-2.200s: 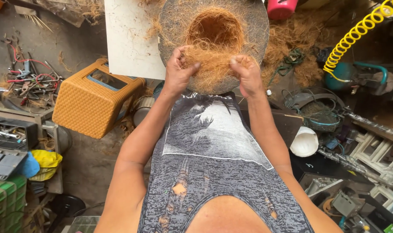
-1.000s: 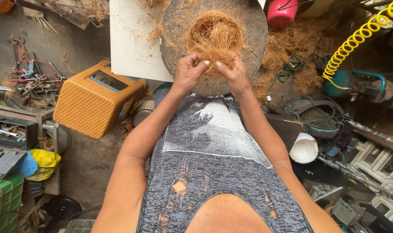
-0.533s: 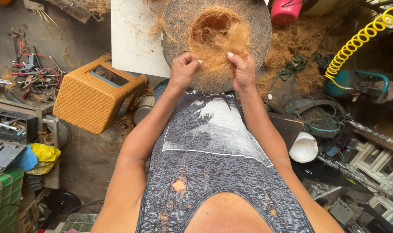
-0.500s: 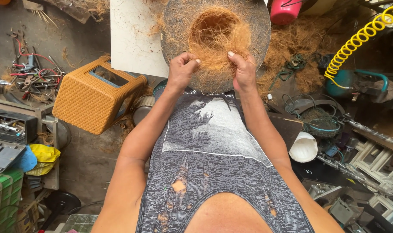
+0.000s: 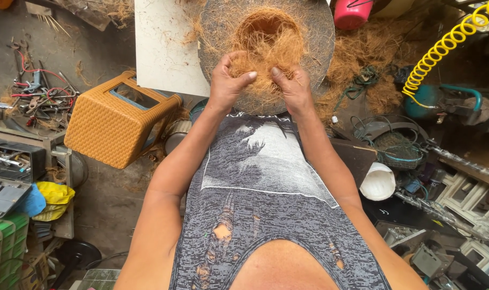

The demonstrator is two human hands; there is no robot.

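Gripping coir fibre (image 5: pixel 266 53) (fingertips buried)

Orange woven stool (image 5: pixel 118 121) tipped over, yellow coiled hose (image 5: pixel 443 45), white cup (image 5: pixel 377 181), pink bucket (image 5: pixel 354 13), tangled tools (image 5: pixel 37 94)

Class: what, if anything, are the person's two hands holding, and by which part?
Both the left hand and right hand pinch the near edge of a tuft of brown fibre lying over a round disc.
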